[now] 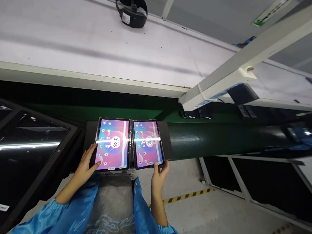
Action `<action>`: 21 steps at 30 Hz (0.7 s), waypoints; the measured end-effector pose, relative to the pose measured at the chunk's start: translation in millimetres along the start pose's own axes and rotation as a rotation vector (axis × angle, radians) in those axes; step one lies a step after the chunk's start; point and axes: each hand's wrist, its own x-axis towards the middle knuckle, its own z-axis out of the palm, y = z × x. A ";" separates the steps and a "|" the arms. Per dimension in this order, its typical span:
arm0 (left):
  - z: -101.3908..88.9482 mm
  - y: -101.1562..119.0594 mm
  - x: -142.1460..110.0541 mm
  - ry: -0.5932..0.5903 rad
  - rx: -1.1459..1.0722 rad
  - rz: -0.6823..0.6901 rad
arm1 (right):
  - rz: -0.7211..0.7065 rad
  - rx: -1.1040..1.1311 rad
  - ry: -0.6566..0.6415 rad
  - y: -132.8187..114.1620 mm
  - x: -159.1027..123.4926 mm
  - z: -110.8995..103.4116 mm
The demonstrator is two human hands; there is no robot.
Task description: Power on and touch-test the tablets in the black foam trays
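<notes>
1. The single view comes from a camera worn on the person's head.
2. It faces forward and down: blue sleeves (pixel 53 214) enter along the bottom edge, a white shelf (pixel 97 52) spans the top.
3. It is near enough to read the clock on the left tablet (pixel 112 144), left of centre.
4. The frame is wide, taking in floor (pixel 195 214) below and a slanting white beam (pixel 275 45) at right.

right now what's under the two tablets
A dark flat board shows beyond the outer edges of the left tablet and right tablet; whatever lies directly beneath them is covered.
</notes>
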 end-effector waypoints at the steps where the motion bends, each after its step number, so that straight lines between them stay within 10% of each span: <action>1: -0.5 -1.3 -1.1 -0.012 -0.002 0.012 | 0.016 0.023 0.017 2.5 -2.3 0.5; 5: -6.1 1.1 10.3 0.035 0.014 0.042 | 0.011 -0.013 0.069 7.0 -4.4 -0.4; 14: -7.4 38.3 118.0 0.256 0.386 0.077 | -0.116 -0.076 0.129 -17.3 0.2 -6.6; 21: -1.3 27.5 118.8 0.303 0.333 0.082 | -0.520 -0.423 -0.099 -54.4 19.1 24.4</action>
